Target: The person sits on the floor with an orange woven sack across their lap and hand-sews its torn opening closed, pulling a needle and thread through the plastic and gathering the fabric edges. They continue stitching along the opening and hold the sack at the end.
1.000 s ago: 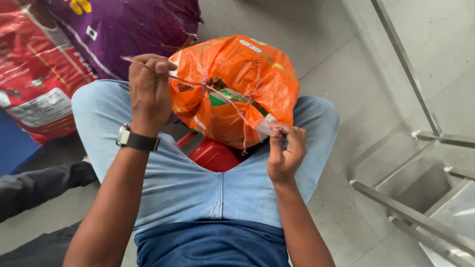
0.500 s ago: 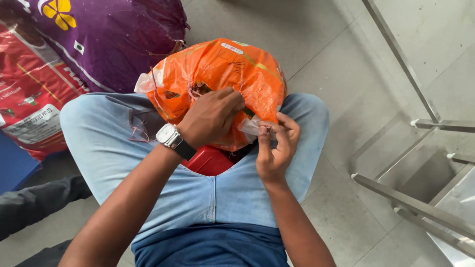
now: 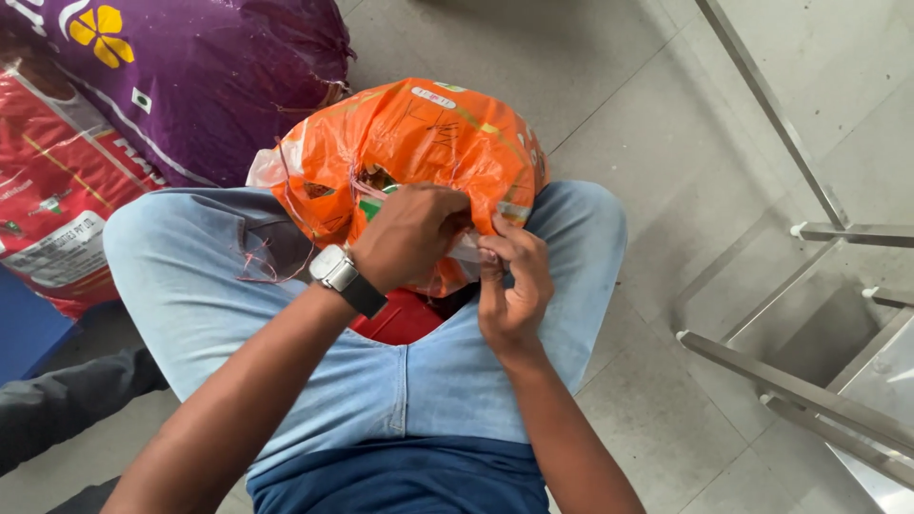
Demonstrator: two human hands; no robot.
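Note:
An orange plastic sack (image 3: 419, 143) stands between my knees, its top edge turned toward me. My left hand (image 3: 411, 236), with a watch on the wrist, is closed on the sack's near top edge. My right hand (image 3: 512, 281) pinches the same edge just to the right, fingers bent around a pale strip of the bag. Loose reddish thread (image 3: 262, 266) lies on my left thigh. A red object (image 3: 405, 319) shows under the sack between my legs.
A purple sack (image 3: 209, 76) and a red printed sack (image 3: 57, 190) lie at the left on the grey tiled floor. Metal frame legs (image 3: 809, 362) stand at the right. Another person's dark sleeve (image 3: 67, 409) is at the lower left.
My left hand had been raised, pulling a thread out to the left; it came down to the sack's top edge. The right hand stayed at the edge.

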